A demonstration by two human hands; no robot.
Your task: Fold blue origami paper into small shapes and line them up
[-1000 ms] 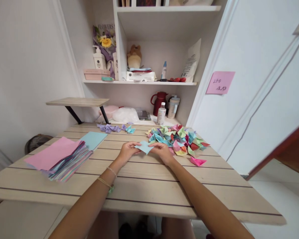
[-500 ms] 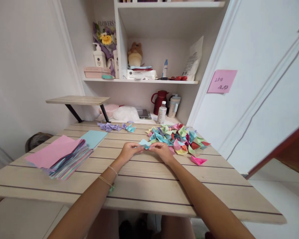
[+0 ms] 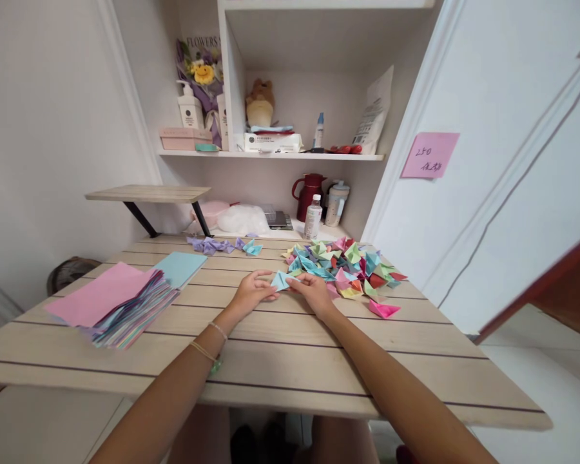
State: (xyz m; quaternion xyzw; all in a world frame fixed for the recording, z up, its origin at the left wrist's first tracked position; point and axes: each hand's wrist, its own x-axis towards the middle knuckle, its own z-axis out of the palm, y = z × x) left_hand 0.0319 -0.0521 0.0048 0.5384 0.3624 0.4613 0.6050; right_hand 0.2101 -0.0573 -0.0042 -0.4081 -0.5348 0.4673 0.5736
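The fingers of my left hand [image 3: 248, 296] have parted from their pinch; whether they still touch the blue paper [image 3: 281, 281] is unclear. Over the desk [image 3: 270, 361], between my hands, it now shows a triangle, so the fold seems further along. My right hand [image 3: 318, 294] pinches and hides its right corner.

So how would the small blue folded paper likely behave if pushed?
The blue folded paper is probably light: the right hand pinches just one end. Its folds likely make it stiffer than a flat sheet, but it looks thin, so it could crumple.
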